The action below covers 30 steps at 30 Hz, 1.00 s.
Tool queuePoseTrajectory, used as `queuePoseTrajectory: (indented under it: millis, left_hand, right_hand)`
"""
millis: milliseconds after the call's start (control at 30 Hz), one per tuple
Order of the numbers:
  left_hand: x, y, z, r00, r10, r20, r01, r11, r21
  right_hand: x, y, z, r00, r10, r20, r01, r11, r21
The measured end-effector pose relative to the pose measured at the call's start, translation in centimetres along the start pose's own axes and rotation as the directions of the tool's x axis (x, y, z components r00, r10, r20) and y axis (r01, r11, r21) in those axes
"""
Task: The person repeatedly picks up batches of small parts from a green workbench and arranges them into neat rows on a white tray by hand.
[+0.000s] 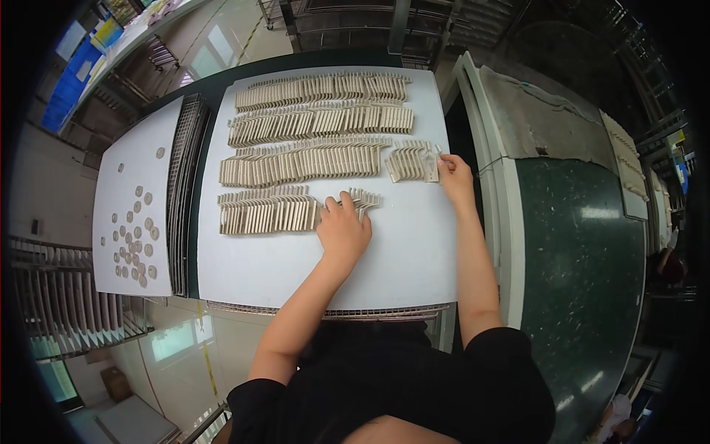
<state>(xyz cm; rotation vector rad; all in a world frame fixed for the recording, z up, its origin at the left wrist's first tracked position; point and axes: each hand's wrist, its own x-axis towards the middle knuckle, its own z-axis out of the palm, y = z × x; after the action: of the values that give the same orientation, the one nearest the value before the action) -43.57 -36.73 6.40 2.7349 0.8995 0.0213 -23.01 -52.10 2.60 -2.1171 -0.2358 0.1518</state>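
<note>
Pose: L hand (345,227) palm-down, fingers curved over beige front-row pcs. (270,214), grasp indeterminable; R hand (456,179), arm (477,266) extended fwd., pinches end pc. (432,169) of short row (405,164).

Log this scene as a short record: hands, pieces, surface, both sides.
Left hand: over the nearest row, toward its right end
Right hand: at the right end of a short group
Pieces: beige, thin, packed in rows
Surface: white board
Left side: second board with scattered round pieces
Right side: green surface, grey cloth at far end
</note>
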Motion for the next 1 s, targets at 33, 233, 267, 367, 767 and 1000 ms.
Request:
queuePoseTrajectory:
  millis: [33,233,267,367,767,1000]
  left_hand:
    - [0.0,0.0,0.0,1.000,-0.001,-0.004,0.001,1.000,-0.002]
    - [0.2,-0.1,-0.1,1.000,-0.026,0.015,0.026,1.000,-0.005]
    - [0.3,-0.1,-0.2,0.999,-0.033,0.023,0.033,0.999,-0.004]
    - [0.4,0.1,-0.1,0.999,-0.049,-0.004,0.049,0.999,-0.001]
    - [0.0,0.4,0.3,0.989,-0.043,-0.145,0.039,0.999,-0.031]
    - [0.2,0.2,-0.4,0.994,-0.024,-0.104,0.026,1.000,0.014]
  right_hand:
    - [0.0,-0.2,0.1,1.000,-0.001,-0.016,0.001,1.000,0.007]
    - [-0.8,-1.6,1.7,0.998,-0.056,0.013,0.055,0.996,0.064]
    - [-1.0,-1.9,1.8,0.998,-0.059,0.003,0.059,0.996,0.070]
    - [-1.3,-2.9,2.0,0.998,-0.058,-0.024,0.060,0.995,0.084]
    - [-1.7,-2.6,4.1,0.989,-0.122,-0.086,0.124,0.992,0.019]
    - [-9.6,-5.4,3.5,0.960,-0.259,0.102,0.263,0.965,-0.020]
